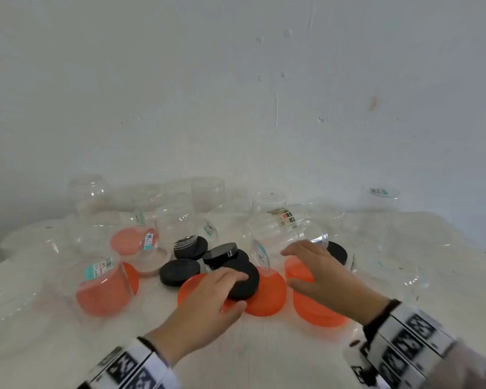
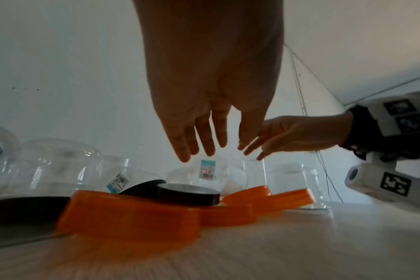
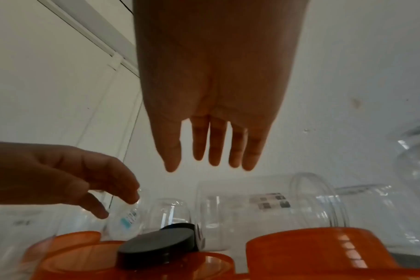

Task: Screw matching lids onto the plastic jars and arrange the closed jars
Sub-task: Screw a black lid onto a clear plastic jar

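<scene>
Head view shows the left hand [image 1: 205, 301] over the black lid [image 1: 243, 279] lying atop an orange lid [image 1: 264, 296], fingers loosely spread, clamping nothing. Right of that black lid, the right hand [image 1: 320, 270] hovers with fingers apart over another orange lid [image 1: 298, 272]. Behind the black lid, clear jars [image 1: 286, 228] lie tipped on the tabletop [image 1: 250, 355]. Risks: a careless reach could roll the tipped jars, or a black lid could get paired with a jar whose mouth it does not fit.

White table [image 1: 264, 357]; scuffed white wall [image 1: 236, 94] behind.
</scene>
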